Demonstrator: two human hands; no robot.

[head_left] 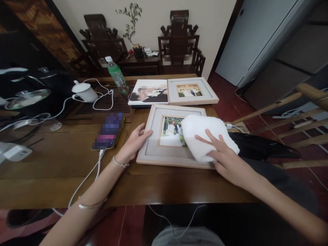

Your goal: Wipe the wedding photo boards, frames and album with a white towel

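Observation:
A light wooden photo frame (151, 150) with a pale mat and a small wedding photo lies flat on the table. My left hand (135, 141) grips its left edge, thumb on top of the rim and fingers at the outer side. Over the frame's right half lies a folded white cloth (205, 128), covering part of the photo and the right rim. My right hand (222, 155) holds this cloth against the frame from above, its fingers spread and pressing into the fabric.
Behind lie a second framed photo (212, 94) and a photo album (133, 99). To the left are a phone (109, 131) on a white cable, a lidded white cup (85, 93), a green-labelled bottle (118, 77) and a power strip (15, 152). A bamboo rack (307, 94) stands right.

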